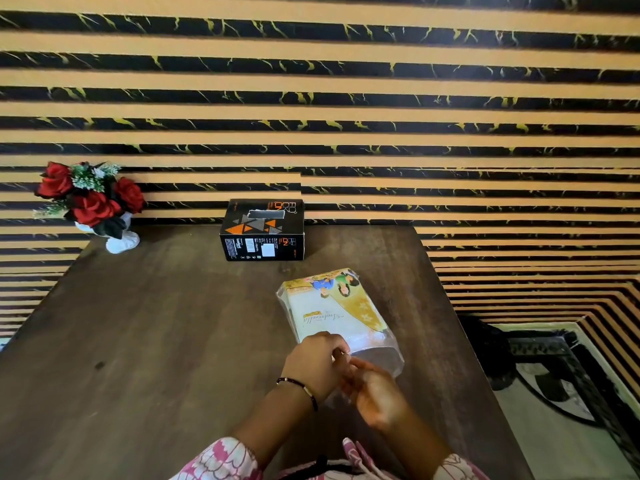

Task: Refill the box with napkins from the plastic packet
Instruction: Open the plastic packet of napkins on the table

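On a dark wooden table (156, 323), 2 hands, left hand (317, 363) and right hand (375, 393), pinch the near end of a plastic napkin packet (336, 306); a black box (263, 230) stands behind it.

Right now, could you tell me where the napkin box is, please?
In the head view the box stands at the table's far edge by the wall, beyond the packet and right of the flower vase.
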`<control>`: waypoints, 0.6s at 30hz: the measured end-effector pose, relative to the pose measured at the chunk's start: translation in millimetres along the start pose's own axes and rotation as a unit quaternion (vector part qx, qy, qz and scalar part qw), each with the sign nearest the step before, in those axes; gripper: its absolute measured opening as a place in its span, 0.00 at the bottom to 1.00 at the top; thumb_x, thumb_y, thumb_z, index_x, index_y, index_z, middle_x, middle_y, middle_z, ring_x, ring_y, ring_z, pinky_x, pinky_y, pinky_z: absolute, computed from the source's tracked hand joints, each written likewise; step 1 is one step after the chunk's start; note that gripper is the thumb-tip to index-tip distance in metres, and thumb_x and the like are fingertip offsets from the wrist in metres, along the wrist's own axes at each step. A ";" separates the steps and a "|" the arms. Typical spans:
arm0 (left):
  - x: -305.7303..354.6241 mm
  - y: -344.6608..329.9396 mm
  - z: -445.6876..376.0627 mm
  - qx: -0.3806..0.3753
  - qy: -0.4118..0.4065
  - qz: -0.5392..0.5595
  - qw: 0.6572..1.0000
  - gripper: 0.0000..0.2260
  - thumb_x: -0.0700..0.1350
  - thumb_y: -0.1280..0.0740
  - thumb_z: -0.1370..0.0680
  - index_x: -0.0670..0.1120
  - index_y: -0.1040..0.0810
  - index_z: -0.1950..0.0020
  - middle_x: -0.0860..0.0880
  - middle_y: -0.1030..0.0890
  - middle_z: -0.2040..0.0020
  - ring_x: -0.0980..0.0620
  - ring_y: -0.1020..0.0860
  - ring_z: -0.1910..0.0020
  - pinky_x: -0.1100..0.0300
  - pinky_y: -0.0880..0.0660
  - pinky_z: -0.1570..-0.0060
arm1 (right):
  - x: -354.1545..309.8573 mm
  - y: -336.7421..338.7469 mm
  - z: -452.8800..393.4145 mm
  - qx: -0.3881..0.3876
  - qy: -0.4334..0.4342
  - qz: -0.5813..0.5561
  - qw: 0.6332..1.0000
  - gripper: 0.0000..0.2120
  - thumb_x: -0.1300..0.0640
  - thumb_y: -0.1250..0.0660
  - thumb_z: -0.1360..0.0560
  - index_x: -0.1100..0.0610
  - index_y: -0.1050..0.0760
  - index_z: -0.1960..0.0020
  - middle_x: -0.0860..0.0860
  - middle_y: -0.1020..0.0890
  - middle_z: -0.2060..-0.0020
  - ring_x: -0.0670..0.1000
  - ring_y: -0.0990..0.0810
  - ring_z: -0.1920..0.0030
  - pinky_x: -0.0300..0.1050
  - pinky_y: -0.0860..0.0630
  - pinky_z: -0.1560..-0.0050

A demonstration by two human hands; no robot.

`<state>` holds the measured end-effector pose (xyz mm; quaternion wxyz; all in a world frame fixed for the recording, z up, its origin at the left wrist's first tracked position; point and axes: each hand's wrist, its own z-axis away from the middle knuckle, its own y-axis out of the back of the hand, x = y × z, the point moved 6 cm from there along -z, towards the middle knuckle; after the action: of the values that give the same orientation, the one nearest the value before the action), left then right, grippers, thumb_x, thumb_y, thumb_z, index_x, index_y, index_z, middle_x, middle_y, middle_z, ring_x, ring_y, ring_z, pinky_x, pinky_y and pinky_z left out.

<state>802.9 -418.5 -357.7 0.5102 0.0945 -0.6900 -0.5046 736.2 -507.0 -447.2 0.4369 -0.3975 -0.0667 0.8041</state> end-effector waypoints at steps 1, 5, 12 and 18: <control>1.4 0.6 0.7 0.000 -0.001 -0.004 1.000 0.07 0.47 0.38 0.26 0.52 0.21 0.53 0.52 0.19 0.51 0.52 0.23 0.52 0.59 0.26 0.53 | -0.6 -0.8 -0.6 0.001 -0.004 0.002 1.000 0.10 0.72 0.41 0.25 0.69 0.26 0.45 0.59 0.17 0.63 0.55 0.19 0.61 0.41 0.20 0.70; 4.0 1.9 2.4 0.007 -0.001 -0.013 1.000 0.07 0.48 0.38 0.25 0.53 0.21 0.50 0.53 0.20 0.49 0.53 0.23 0.51 0.60 0.27 0.52 | -4.5 -3.3 -0.2 -0.002 -0.019 -0.015 1.000 0.08 0.71 0.43 0.24 0.65 0.26 0.55 0.55 0.16 0.73 0.50 0.17 0.72 0.39 0.21 0.73; 11.0 8.7 4.6 0.024 -0.003 -0.009 1.000 0.07 0.49 0.36 0.25 0.53 0.22 0.50 0.54 0.20 0.50 0.53 0.22 0.54 0.63 0.29 0.56 | -8.5 1.2 -2.6 0.017 -0.041 -0.036 0.998 0.11 0.70 0.45 0.23 0.62 0.27 0.59 0.54 0.19 0.78 0.49 0.19 0.78 0.46 0.25 0.63; 17.2 12.3 7.4 0.029 0.000 0.021 0.999 0.04 0.48 0.34 0.26 0.51 0.21 0.54 0.53 0.19 0.54 0.57 0.24 0.60 0.65 0.30 0.59 | -13.2 -7.3 -7.6 0.049 -0.064 -0.013 0.997 0.10 0.69 0.46 0.26 0.64 0.29 0.61 0.58 0.21 0.74 0.54 0.21 0.69 0.41 0.24 0.75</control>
<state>793.8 -419.3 -337.2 0.5182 0.0950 -0.7062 -0.4730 750.3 -514.3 -441.3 0.4606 -0.3225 -0.0605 0.8247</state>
